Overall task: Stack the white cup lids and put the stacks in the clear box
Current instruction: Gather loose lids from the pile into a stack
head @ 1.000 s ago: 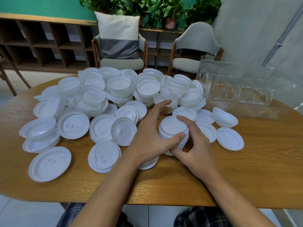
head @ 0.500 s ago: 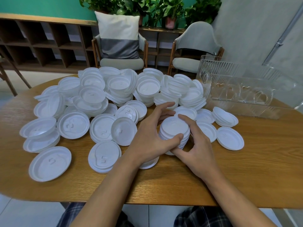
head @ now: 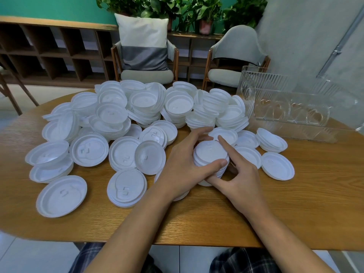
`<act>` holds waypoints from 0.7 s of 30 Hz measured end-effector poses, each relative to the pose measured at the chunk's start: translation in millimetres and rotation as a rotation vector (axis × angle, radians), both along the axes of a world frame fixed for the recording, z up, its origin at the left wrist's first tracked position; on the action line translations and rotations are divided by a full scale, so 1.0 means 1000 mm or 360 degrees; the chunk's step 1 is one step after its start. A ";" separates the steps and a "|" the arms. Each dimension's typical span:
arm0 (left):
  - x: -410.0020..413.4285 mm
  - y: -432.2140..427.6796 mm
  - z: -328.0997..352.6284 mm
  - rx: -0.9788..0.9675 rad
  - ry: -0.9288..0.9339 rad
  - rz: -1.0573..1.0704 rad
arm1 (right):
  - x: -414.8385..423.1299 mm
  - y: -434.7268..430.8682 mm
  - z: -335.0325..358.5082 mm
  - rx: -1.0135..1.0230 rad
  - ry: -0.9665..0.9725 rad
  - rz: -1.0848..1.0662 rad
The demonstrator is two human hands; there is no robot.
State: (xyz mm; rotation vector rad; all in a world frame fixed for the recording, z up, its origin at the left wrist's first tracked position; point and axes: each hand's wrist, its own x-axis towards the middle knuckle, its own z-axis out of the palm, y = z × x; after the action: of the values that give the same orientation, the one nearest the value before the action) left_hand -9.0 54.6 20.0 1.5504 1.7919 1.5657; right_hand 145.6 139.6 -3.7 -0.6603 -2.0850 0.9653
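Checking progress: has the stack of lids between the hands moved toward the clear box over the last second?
No. The stack of lids stays put, held by the left hand and right hand, no nearer the clear box.

The rounded light-wood table (head: pixel 295 203) is carrying a sprawling heap of white plastic cup lids (head: pixel 112 115), and a clear ribbed plastic box (head: pixel 291 115) is sitting at its far right.

White lids on brown wood

We see white cup lids (head: pixel 110 115) heaped on a warm brown, wood-grained counter (head: pixel 305 203). The clear box (head: pixel 275 89) has ribbed walls and a row of heart shapes. Behind are a teal wall (head: pixel 49 6), green plants (head: pixel 206 8) and a cushion (head: pixel 143 36), white above and grey below. Our trousers (head: pixel 242 261) are dark plaid.
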 end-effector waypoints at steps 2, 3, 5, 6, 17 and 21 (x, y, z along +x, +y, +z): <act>0.002 0.001 -0.002 -0.0018 -0.0032 -0.0001 | 0.000 0.000 0.000 0.0001 0.0007 -0.0001; 0.002 0.002 -0.003 -0.0027 -0.0051 0.0000 | 0.000 0.000 0.000 0.0005 0.0011 -0.0001; 0.003 0.003 -0.004 -0.0041 -0.0079 0.0004 | 0.000 0.000 -0.001 0.0010 0.0026 0.0001; 0.003 0.003 -0.005 -0.0046 -0.0089 0.0000 | 0.000 0.000 -0.002 0.0016 0.0029 0.0000; -0.003 0.001 -0.007 -0.0221 0.0024 -0.0100 | -0.002 0.001 -0.003 0.0147 -0.0098 0.0036; -0.004 -0.001 -0.007 -0.0282 0.0067 -0.0112 | -0.003 0.004 -0.007 0.0219 -0.0134 0.0048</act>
State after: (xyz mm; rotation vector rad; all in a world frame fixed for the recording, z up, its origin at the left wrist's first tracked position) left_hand -12.7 53.5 13.3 1.5551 1.8229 1.3129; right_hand 142.6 143.5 -10.6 -0.6094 -2.2188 0.8144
